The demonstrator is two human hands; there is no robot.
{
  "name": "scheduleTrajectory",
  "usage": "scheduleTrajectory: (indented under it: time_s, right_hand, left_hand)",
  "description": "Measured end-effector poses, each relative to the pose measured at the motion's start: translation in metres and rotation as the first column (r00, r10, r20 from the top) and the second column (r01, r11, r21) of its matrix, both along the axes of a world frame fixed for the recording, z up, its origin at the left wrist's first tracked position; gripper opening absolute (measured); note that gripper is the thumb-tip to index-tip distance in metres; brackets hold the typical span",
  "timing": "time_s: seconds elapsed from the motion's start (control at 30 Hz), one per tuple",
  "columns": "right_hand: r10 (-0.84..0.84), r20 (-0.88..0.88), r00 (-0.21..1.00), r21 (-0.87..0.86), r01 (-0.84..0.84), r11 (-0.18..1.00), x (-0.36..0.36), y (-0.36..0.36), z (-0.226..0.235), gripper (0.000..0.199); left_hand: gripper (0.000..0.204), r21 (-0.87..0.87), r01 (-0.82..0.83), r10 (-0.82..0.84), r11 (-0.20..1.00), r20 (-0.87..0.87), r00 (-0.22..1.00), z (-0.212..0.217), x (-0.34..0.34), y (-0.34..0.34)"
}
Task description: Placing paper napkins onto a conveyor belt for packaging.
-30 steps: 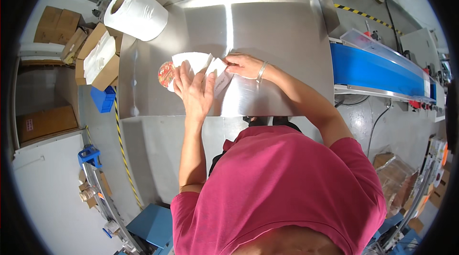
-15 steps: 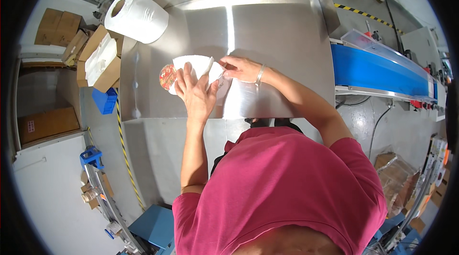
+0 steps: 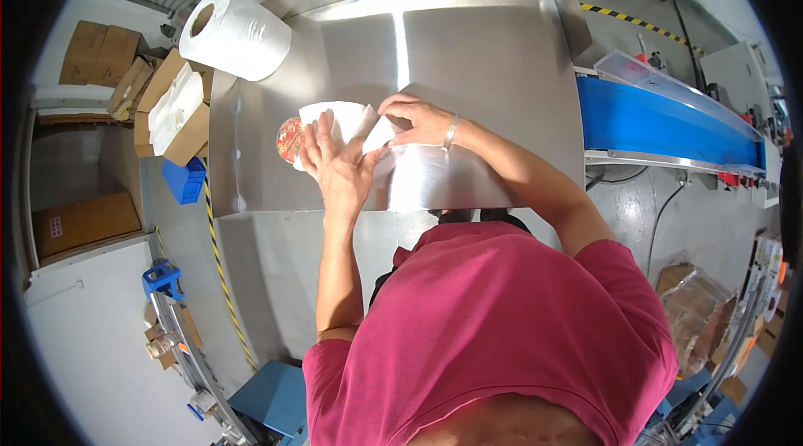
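A round thing with a red, mottled face (image 3: 289, 140) lies on the steel table, partly covered by a white sheet (image 3: 343, 115) of paper or cloth. My left hand (image 3: 339, 171) presses over the sheet from above, fingers curved around it and thumb by its right edge. Just right of it, my right hand (image 3: 422, 122) pinches a folded white corner (image 3: 380, 135) between thumb and fingers. Most of the round thing's body is hidden under sheet and hand, so its kind does not show.
A big white roll (image 3: 242, 32) stands at the steel table's (image 3: 485, 53) far left corner. Beyond the left edge sit an open carton (image 3: 180, 107) with white sheets and a blue bin (image 3: 184, 178). A blue conveyor belt (image 3: 669, 124) adjoins the right side.
My right hand has shifted slightly left, and the white corner it pinches now stands up more. My left hand stays over the sheet, almost unmoved.
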State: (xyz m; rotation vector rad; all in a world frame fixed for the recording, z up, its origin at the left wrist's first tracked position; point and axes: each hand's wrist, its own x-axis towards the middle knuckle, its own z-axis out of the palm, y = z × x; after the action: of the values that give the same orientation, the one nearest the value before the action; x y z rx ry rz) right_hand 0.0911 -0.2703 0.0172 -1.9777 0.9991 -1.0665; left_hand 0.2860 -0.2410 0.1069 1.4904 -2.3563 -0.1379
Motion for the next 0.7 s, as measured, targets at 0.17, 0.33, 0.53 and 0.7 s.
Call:
scheduleTrajectory:
  time_s: [0.17,0.33,0.53,0.7]
  right_hand:
    - [-0.098,0.221,0.970,0.559,-0.044,0.828,-0.035,0.022,0.011,0.032]
    - [-0.267,0.361,0.893,0.536,0.036,0.843,-0.083,0.040,-0.009,0.032]
    - [-0.416,0.358,0.836,0.447,0.237,0.862,-0.135,0.070,-0.021,0.024]
    - [-0.644,0.241,0.726,0.641,0.379,0.667,-0.196,0.112,-0.010,0.033]
  left_hand:
    - [0.056,-0.170,-0.140,0.119,0.975,-0.129,0.984,-0.018,0.022,-0.013]
    - [0.082,-0.006,-0.369,0.368,0.930,-0.029,0.929,-0.016,0.030,-0.022]
    - [0.045,-0.095,-0.230,0.234,0.969,0.044,0.971,-0.002,0.012,-0.028]
    - [0.046,0.139,-0.216,0.225,0.966,-0.047,0.973,-0.004,-0.029,-0.013]
